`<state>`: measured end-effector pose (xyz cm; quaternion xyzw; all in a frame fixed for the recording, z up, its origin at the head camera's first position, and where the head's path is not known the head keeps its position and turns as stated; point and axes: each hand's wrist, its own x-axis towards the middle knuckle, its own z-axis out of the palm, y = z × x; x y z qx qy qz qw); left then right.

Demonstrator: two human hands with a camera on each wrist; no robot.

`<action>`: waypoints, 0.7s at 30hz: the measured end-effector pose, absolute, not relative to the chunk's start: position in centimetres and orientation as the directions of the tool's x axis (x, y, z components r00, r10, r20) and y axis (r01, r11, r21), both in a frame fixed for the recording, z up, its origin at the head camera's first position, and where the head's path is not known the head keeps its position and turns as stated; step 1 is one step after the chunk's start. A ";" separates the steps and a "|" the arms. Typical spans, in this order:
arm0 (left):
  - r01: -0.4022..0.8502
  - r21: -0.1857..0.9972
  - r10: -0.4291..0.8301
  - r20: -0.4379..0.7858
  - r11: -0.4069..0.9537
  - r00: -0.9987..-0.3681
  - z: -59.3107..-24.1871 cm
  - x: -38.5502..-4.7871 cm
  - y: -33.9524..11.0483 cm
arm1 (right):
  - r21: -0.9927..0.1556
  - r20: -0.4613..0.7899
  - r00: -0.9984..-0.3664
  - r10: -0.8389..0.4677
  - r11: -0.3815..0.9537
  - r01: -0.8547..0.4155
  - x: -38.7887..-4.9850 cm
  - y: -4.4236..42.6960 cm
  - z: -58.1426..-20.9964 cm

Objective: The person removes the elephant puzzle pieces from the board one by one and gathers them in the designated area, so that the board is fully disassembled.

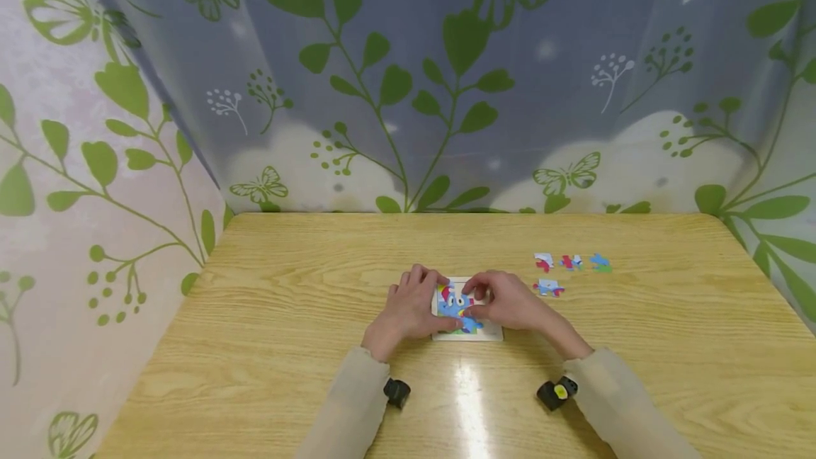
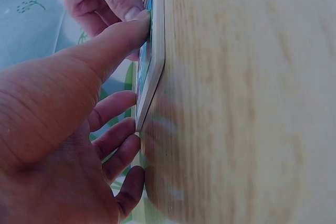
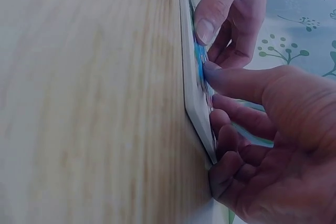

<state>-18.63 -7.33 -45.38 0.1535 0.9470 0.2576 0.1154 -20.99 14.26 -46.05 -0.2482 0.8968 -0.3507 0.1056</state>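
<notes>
A small jigsaw puzzle in a white tray point(image 1: 491, 335) lies flat on the table, with a blue cartoon figure on its joined pieces point(image 1: 450, 307). My left hand point(image 1: 411, 307) rests along the tray's left side, its thumb pressing on the lower pieces and its other fingers spread at the far left edge. On the right part of the picture, my right hand point(image 1: 506, 301) has its thumb and forefinger bent about a puzzle piece, which the fingers partly cover. In the right wrist view, the right thumb point(image 3: 236, 82) touches the picture surface beside the tray's pale edge point(image 3: 191, 90).
Several loose puzzle pieces lie to the right: a red and white piece point(image 1: 544, 261), a red and blue piece point(image 1: 570, 262), a blue and green piece point(image 1: 600, 263) and a light blue piece point(image 1: 550, 287). A patterned curtain point(image 1: 408, 91) hangs behind the wooden table point(image 1: 287, 261).
</notes>
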 end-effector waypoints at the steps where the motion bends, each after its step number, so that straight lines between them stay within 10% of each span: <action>1: 0.231 0.525 0.351 -0.139 0.819 -0.926 -45.4 -18.6 -7.3 | -0.682 -0.019 -0.857 -0.516 0.633 -0.366 -21.0 14.2 -46.0; 21: 0.268 0.501 0.380 -0.134 0.823 -0.915 -45.1 -18.6 -7.5 | -0.711 -0.076 -0.877 -0.474 0.642 -0.286 -20.9 13.7 -45.8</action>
